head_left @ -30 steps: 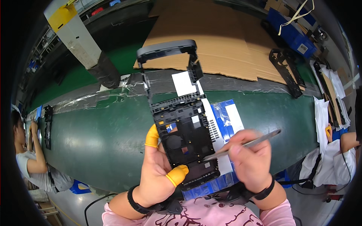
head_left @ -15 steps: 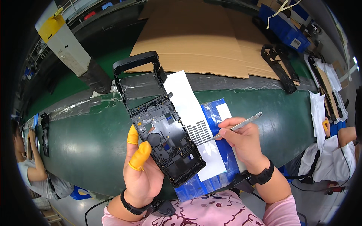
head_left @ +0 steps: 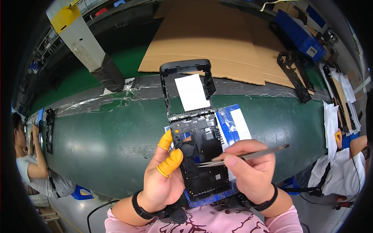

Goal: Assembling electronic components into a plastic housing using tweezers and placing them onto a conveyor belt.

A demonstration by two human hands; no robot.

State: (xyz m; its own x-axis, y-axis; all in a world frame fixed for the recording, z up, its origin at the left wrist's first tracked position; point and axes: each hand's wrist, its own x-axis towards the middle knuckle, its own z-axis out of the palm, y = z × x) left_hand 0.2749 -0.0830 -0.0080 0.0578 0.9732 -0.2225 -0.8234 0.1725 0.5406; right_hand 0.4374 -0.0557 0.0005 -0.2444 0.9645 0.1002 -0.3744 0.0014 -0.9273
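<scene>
My left hand (head_left: 161,176), with yellow finger cots on the thumb and a finger, grips the left edge of a long black plastic frame (head_left: 196,151) held upright over the belt. My right hand (head_left: 248,171) pinches metal tweezers (head_left: 248,156) whose tip rests on the frame's lower half, beside a round part. A white sheet (head_left: 191,91) shows through the frame's upper opening. A blue and white label sheet (head_left: 233,125) lies under the frame on the green belt (head_left: 105,136).
Brown cardboard (head_left: 217,39) covers the far side of the belt. Another black frame (head_left: 293,75) lies at the right, one more (head_left: 49,130) at the far left. People sit at the left (head_left: 29,163) and right (head_left: 349,155) edges. A grey post (head_left: 83,44) leans at the upper left.
The frame swung from tilted left back to upright in front of me. My right hand moved in from the right, and the tweezers' tip came onto the frame.
</scene>
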